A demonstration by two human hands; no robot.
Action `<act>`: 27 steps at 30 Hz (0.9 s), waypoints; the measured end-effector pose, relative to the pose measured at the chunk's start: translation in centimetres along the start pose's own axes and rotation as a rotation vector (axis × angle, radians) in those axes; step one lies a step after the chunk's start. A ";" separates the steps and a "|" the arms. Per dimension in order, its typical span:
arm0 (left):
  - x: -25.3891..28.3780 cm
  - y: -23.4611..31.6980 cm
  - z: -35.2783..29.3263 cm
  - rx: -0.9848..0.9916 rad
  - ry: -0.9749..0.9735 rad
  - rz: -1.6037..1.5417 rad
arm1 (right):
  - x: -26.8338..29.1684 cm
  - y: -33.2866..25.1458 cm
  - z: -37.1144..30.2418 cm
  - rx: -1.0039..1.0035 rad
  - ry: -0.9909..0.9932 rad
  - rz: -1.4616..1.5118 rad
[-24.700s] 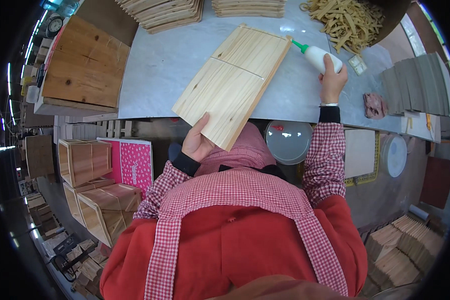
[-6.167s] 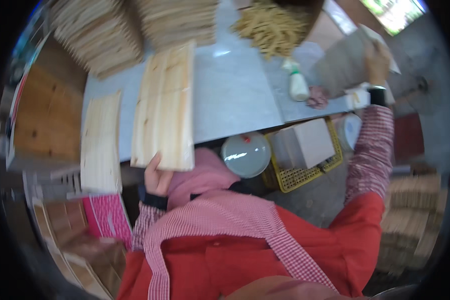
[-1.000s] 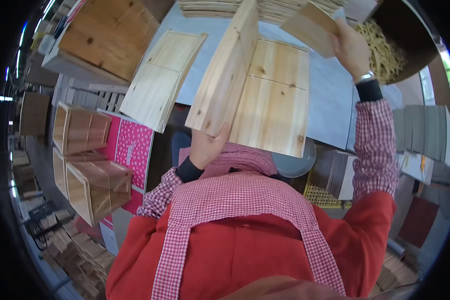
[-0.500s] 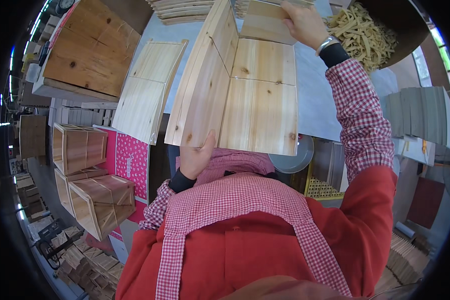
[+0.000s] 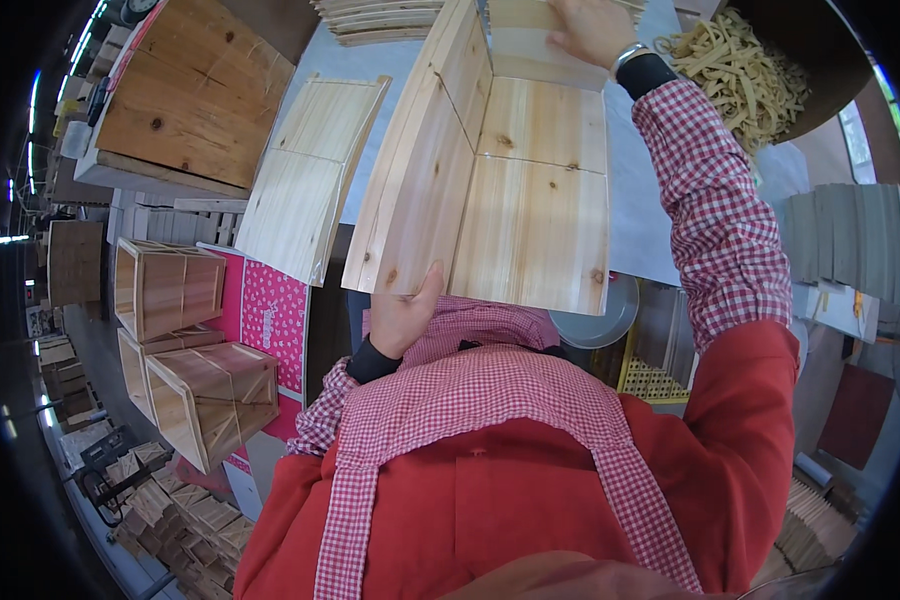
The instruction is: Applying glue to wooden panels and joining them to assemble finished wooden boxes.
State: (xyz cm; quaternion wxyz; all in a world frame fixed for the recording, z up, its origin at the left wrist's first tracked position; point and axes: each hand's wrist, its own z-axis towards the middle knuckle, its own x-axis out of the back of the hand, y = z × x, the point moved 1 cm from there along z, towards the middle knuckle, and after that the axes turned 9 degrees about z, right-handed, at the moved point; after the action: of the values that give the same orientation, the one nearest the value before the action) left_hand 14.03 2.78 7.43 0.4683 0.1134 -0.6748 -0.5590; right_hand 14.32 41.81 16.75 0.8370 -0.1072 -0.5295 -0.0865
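Observation:
A partly assembled box of pale, knotty wood (image 5: pixel 535 230) lies before me, its base and left side board joined at an angle, a thin cord or line across both. My left hand (image 5: pixel 405 315) grips the near lower end of the left side board (image 5: pixel 410 190), thumb on the inner face, other fingers hidden beneath. At the far end, my right hand (image 5: pixel 592 32) is on a small end board (image 5: pixel 525 45), which stands across the base. The fingers of that hand are partly cut off by the frame's top edge.
A separate wooden panel (image 5: pixel 310 170) lies to the left beside a large wooden block (image 5: pixel 195 95). Tied wooden boxes (image 5: pixel 215 400) stand lower left. A round container (image 5: pixel 820 60) of pale strips (image 5: pixel 740 75) is far right. Stacked slats (image 5: pixel 375 20) lie at the back.
My right hand has moved slightly up and left along the end board. The left hand keeps its hold on the side board, and the whole view has shifted a little.

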 end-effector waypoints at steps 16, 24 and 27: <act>1.8 0.9 -0.6 -0.110 -0.041 0.228 | 0.7 -0.1 -0.1 -0.032 0.078 -0.002; 2.2 0.7 -0.8 -0.192 -0.038 0.176 | 0.8 0.2 0.3 -0.010 0.014 0.015; 2.5 0.7 -0.6 -0.240 -0.027 0.243 | 1.0 -0.4 0.0 -0.015 -0.011 0.010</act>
State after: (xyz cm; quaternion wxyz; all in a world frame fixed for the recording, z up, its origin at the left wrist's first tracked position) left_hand 13.38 0.92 9.23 0.5336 -0.0333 -0.6181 -0.5763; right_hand 14.62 41.40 17.72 0.8338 -0.1165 -0.5327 -0.0858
